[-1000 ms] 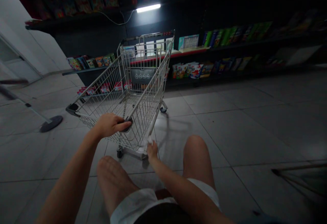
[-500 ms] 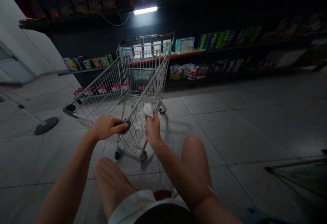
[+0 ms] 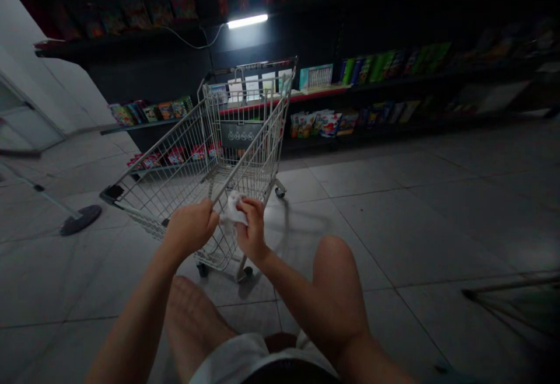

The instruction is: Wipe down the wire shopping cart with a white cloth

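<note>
A metal wire shopping cart [image 3: 238, 177] stands in front of me, its near corner facing my knees. My left hand [image 3: 191, 227] is closed around the near corner of the cart's rim, covering that corner. In my right hand [image 3: 252, 231] I pinch a crumpled white cloth [image 3: 236, 209], held against or right beside the wire side of the cart just below the top rail. Whether the cloth touches the wires I cannot tell. Inside the cart, a dark grey panel [image 3: 238, 135] with round symbols hangs at the far end.
Dark shelves [image 3: 317, 93] with packaged goods line the back, lit by a tube lamp [image 3: 247, 21]. A post with a round base [image 3: 81, 219] stands on the tiled floor at left. A folded frame [image 3: 503, 292] lies at the right edge.
My left hand has gone from resting with its fingers over the corner to wrapping around it. My right hand has moved left and slightly down with the cloth, nearer my left hand.
</note>
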`<state>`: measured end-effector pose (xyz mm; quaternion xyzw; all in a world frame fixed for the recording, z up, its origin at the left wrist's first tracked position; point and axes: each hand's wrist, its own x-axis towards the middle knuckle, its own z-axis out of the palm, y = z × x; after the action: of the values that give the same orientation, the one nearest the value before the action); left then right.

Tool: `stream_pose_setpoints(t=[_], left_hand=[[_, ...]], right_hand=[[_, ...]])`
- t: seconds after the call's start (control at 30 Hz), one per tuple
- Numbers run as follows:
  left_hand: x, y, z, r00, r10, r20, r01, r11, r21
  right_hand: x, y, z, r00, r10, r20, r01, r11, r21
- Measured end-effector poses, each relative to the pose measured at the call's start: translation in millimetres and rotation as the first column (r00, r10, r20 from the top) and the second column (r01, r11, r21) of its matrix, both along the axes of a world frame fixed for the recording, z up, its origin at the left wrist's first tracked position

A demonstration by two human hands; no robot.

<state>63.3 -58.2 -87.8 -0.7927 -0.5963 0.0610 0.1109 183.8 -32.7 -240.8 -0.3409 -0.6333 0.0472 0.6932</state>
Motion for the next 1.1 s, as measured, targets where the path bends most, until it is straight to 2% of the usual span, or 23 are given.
stream_pose_setpoints(t=[0.07, 0.13, 0.17, 0.23, 0.3, 0.37, 0.4, 0.43, 0.5, 0.57, 0.63, 0.7, 0.73, 0.8, 0.9, 0.97, 1.03, 1.1], left_hand=[[-7.0, 0.6, 0.4, 0.999, -0.037, 0.013, 0.037, 0.999, -0.017], [-12.3, 0.8, 1.7, 0.998, -0.057, 0.017, 0.058, 0.998, -0.03], [-14.2, 0.5, 2.3, 0.998, -0.054, 0.014, 0.055, 0.998, -0.035], [-17.2, -0.4, 3.0, 0.999, -0.04, 0.003, 0.04, 0.998, -0.041], [-19.5, -1.2, 2.7, 1.0, -0.027, -0.005, 0.026, 0.999, -0.037], [-21.7, -1.5, 1.4, 1.0, -0.023, -0.005, 0.022, 0.999, -0.032], [-22.8, -1.4, 0.6, 1.0, -0.026, -0.001, 0.026, 0.999, -0.031], [-23.9, -1.3, -0.2, 1.0, -0.029, 0.003, 0.029, 0.999, -0.031], [-26.0, -1.1, -1.4, 0.999, -0.033, 0.008, 0.033, 0.999, -0.026], [-27.3, -1.3, -1.6, 1.0, -0.029, 0.009, 0.029, 0.999, -0.022], [-28.0, -1.6, -1.1, 1.0, -0.017, 0.004, 0.017, 1.0, -0.023], [-28.1, -2.0, -0.7, 1.0, -0.001, -0.005, 0.001, 1.0, -0.019], [-28.0, -2.1, -0.7, 1.0, 0.005, -0.008, -0.005, 1.0, -0.015], [-28.0, -2.5, -1.6, 1.0, 0.009, -0.009, -0.009, 1.0, -0.002], [-28.4, -3.2, -3.4, 1.0, 0.009, -0.014, -0.009, 1.0, 0.013], [-29.2, -3.5, -3.6, 1.0, 0.003, -0.021, -0.003, 1.0, 0.012], [-30.8, -3.1, -2.9, 1.0, -0.018, -0.022, 0.018, 1.0, -0.006], [-33.7, -2.3, -1.5, 0.999, -0.043, -0.015, 0.043, 0.999, -0.024]], right_hand=[[0.8, 19.1, 13.3, 0.998, -0.014, 0.061, 0.002, 0.981, 0.192], [2.4, 43.6, 10.8, 0.984, -0.047, 0.174, -0.02, 0.932, 0.363], [4.7, 55.8, 5.8, 0.973, -0.077, 0.218, -0.017, 0.916, 0.401], [11.5, 75.3, -4.7, 0.954, -0.123, 0.274, 0.021, 0.937, 0.348], [18.2, 83.5, -8.5, 0.959, -0.168, 0.23, 0.124, 0.973, 0.195], [20.8, 80.3, -1.9, 0.966, -0.23, 0.116, 0.223, 0.972, 0.076], [20.2, 76.1, 4.8, 0.966, -0.247, 0.081, 0.243, 0.968, 0.057], [18.9, 71.9, 13.1, 0.967, -0.235, 0.095, 0.227, 0.97, 0.082], [16.3, 67.8, 32.2, 0.951, -0.141, 0.275, 0.086, 0.975, 0.203], [16.9, 73.0, 51.4, 0.881, -0.081, 0.467, -0.055, 0.961, 0.269], [19.6, 83.0, 67.6, 0.862, -0.107, 0.496, -0.023, 0.968, 0.249], [19.1, 87.8, 77.8, 0.887, -0.179, 0.427, 0.108, 0.977, 0.187], [16.6, 86.2, 79.9, 0.889, -0.199, 0.413, 0.139, 0.976, 0.17], [8.7, 76.8, 78.3, 0.875, -0.193, 0.444, 0.119, 0.975, 0.19], [5.0, 69.0, 71.1, 0.799, -0.15, 0.583, -0.045, 0.951, 0.305], [15.2, 79.0, 71.4, 0.766, -0.165, 0.622, -0.082, 0.934, 0.348], [30.4, 96.5, 77.0, 0.778, -0.202, 0.595, 0.004, 0.949, 0.316], [40.1, 110.5, 81.9, 0.827, -0.26, 0.499, 0.166, 0.96, 0.226]])
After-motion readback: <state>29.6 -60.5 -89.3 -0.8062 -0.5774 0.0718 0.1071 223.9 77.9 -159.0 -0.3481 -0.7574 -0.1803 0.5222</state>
